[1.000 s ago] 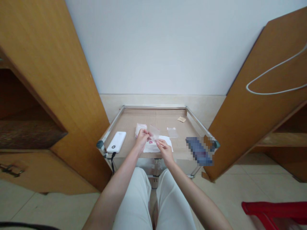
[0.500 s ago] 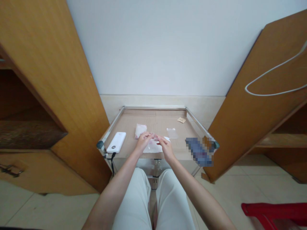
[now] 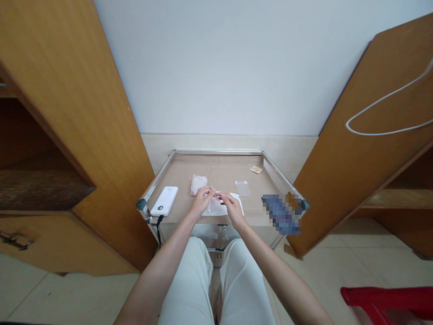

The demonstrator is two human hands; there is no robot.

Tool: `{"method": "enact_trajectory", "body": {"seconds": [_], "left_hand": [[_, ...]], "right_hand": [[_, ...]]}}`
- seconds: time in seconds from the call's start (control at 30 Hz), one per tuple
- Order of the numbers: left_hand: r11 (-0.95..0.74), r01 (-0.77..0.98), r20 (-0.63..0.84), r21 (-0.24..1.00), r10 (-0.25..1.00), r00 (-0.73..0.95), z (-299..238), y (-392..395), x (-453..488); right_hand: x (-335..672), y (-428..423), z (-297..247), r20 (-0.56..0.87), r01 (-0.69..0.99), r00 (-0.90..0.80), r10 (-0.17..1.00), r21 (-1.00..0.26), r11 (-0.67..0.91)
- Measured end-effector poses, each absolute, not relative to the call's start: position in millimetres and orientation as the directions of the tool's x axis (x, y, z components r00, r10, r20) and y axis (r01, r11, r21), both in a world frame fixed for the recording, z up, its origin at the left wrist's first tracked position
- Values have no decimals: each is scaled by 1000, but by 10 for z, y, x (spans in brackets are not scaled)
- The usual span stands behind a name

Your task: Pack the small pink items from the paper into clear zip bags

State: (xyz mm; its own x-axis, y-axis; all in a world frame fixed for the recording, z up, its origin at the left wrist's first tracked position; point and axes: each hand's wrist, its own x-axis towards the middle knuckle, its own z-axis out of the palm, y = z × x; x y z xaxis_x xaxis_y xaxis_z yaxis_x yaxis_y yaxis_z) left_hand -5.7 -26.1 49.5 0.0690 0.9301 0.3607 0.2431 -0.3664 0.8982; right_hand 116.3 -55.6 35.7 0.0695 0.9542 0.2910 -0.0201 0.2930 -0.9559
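My left hand (image 3: 203,201) is closed in a pinch, and a small clear plastic bag (image 3: 213,206) seems to hang from its fingertips. My right hand (image 3: 232,206) meets it from the other side, its fingers bent and pressed together at the left fingertips; what they pinch is too small to make out. Beneath both hands lies a white sheet (image 3: 239,198) near the table's front edge. A packet of whitish plastic bags (image 3: 199,182) lies just beyond my left hand. Beyond my right hand a flat clear bag (image 3: 242,188) rests on the table (image 3: 221,164).
A white power bank (image 3: 165,201) with a black strap lies at the table's left. A small tan paper piece (image 3: 256,169) is at the back right, a blurred-out dark blue item (image 3: 280,214) at the front right. Wooden cabinets flank the table; a red stool (image 3: 389,298) stands right.
My right hand's fingers have shifted slightly left towards the left fingertips, showing more of the white sheet's right side. The other things on the table stay where they were.
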Motion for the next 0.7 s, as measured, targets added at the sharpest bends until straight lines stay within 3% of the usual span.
{"method": "enact_trajectory", "body": {"seconds": [0.2,0.7], "left_hand": [[-458,338,435,822,888,147,386,-215,-69],[-504,413,446,759,864,235,317,-195,-154]], "right_hand": [[1149,-520,383,305,67,92,948,-952,300],[1198,-431,323,377,265,6,926,-894,362]]}}
